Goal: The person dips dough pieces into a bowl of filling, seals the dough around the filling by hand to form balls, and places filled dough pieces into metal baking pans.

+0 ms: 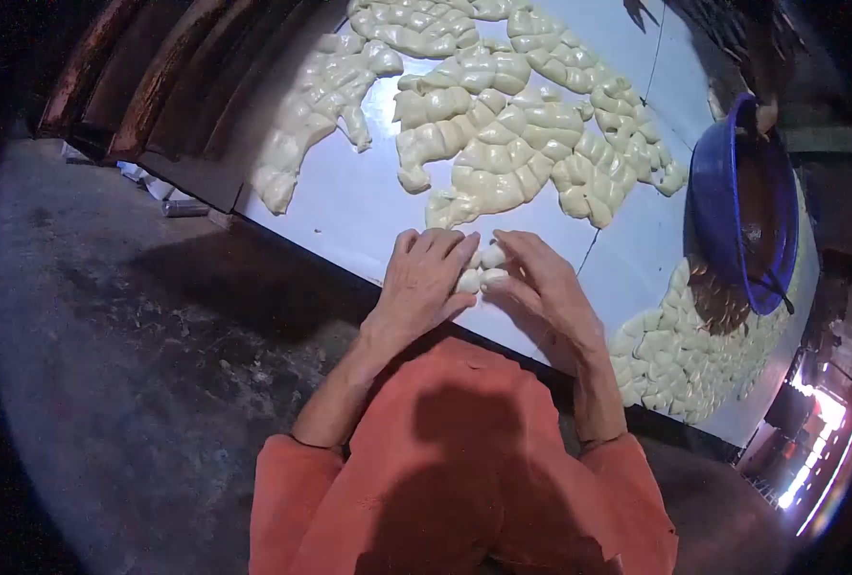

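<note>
At the near edge of the table, several small pale dough pieces (pixel 481 268) are gathered between my two hands. My left hand (pixel 420 280) curves against their left side, its fingers close together and pointing away from me. From the right, my right hand (pixel 548 286) bends around the same pieces, with thumb and fingertips touching them. Just beyond my fingers lie large, glossy sheets of pale dough (pixel 503 158), scored or pinched into many lumps. The undersides of the pieces in my hands are hidden.
A blue plastic basin (pixel 718 192) stands tilted at the right, with what looks like another person's hand (pixel 766 115) at its rim. Flattened dough pieces (pixel 680 355) cover the near right of the white table (pixel 325 225). Curved rusty-brown sheets (pixel 158 96) stand at the upper left.
</note>
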`<state>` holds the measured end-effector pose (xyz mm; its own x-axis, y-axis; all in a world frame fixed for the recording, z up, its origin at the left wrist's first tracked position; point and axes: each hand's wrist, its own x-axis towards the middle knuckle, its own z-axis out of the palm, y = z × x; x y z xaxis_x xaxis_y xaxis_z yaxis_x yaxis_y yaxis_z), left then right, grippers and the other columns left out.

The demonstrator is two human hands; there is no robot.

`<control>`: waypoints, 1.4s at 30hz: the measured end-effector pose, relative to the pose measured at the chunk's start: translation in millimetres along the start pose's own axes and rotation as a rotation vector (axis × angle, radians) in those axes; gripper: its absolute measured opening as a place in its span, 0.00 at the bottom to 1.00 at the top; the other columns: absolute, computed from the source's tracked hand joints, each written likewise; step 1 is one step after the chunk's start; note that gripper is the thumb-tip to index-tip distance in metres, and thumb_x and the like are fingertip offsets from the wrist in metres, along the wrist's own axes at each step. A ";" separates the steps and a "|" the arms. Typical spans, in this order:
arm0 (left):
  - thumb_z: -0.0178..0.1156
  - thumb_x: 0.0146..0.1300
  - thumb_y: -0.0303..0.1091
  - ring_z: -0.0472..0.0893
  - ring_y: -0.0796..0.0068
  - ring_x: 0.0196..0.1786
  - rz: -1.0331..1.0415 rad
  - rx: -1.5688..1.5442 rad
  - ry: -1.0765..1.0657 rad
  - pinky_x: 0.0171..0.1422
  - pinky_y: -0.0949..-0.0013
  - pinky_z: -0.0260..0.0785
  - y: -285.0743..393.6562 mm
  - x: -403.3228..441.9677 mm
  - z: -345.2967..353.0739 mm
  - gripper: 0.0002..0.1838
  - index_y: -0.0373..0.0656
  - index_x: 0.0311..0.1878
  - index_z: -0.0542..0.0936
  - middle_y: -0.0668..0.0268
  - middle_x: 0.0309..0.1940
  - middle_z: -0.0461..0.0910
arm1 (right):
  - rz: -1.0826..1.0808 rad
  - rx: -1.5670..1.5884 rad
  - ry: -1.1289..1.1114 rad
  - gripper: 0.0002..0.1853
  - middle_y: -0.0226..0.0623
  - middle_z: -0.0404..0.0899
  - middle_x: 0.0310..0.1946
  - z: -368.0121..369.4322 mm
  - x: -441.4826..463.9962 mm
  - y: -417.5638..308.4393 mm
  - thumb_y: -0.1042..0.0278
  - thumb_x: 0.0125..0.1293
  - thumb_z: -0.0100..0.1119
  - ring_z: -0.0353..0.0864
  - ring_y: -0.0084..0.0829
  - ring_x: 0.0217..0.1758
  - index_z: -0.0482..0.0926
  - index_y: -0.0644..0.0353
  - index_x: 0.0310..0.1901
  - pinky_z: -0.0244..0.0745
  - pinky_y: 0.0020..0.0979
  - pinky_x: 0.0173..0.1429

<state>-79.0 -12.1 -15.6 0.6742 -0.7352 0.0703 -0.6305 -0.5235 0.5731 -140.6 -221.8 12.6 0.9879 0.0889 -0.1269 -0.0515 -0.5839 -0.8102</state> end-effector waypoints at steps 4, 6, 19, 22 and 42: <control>0.75 0.48 0.41 0.75 0.62 0.55 0.033 -0.044 0.041 0.60 0.56 0.62 -5.1 -0.3 4.3 0.34 0.43 0.59 0.75 0.64 0.49 0.77 | -0.115 -0.105 -0.055 0.27 0.47 0.75 0.57 0.8 -2.2 4.9 0.69 0.62 0.67 0.79 0.49 0.54 0.73 0.61 0.63 0.76 0.41 0.57; 0.74 0.50 0.43 0.76 0.61 0.56 0.016 -0.059 -0.016 0.62 0.55 0.62 -7.1 -0.6 11.8 0.34 0.45 0.61 0.75 0.64 0.51 0.79 | 0.055 -0.005 -0.067 0.26 0.47 0.75 0.56 8.5 -5.9 -0.6 0.71 0.62 0.66 0.80 0.49 0.53 0.73 0.61 0.62 0.77 0.41 0.57; 0.73 0.56 0.40 0.80 0.57 0.57 -0.193 0.009 0.390 0.65 0.55 0.67 -54.6 -42.1 -50.8 0.27 0.44 0.59 0.81 0.56 0.58 0.79 | -0.135 -0.157 0.202 0.29 0.50 0.78 0.55 14.6 25.0 -16.4 0.64 0.57 0.73 0.83 0.47 0.51 0.75 0.61 0.60 0.79 0.40 0.55; 0.64 0.62 0.25 0.83 0.57 0.49 -0.424 0.003 0.704 0.54 0.62 0.73 -108.9 -63.7 -71.1 0.13 0.40 0.50 0.83 0.56 0.48 0.83 | 0.015 0.031 0.090 0.26 0.48 0.82 0.47 44.5 60.1 -63.5 0.66 0.58 0.72 0.86 0.46 0.44 0.77 0.63 0.57 0.80 0.41 0.50; 0.64 0.63 0.27 0.84 0.55 0.47 -0.378 -0.186 0.575 0.50 0.62 0.77 -191.5 -52.9 -98.3 0.11 0.39 0.48 0.85 0.54 0.47 0.83 | 0.252 0.557 -0.162 0.18 0.28 0.78 0.31 142.5 210.4 -75.3 0.54 0.65 0.66 0.75 0.20 0.32 0.79 0.64 0.40 0.75 0.26 0.35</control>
<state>43.8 169.3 -48.8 0.9620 -0.1476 0.2296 -0.2723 -0.5779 0.7694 50.4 -44.1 -34.7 0.9030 0.1502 -0.4024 -0.3913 -0.0990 -0.9149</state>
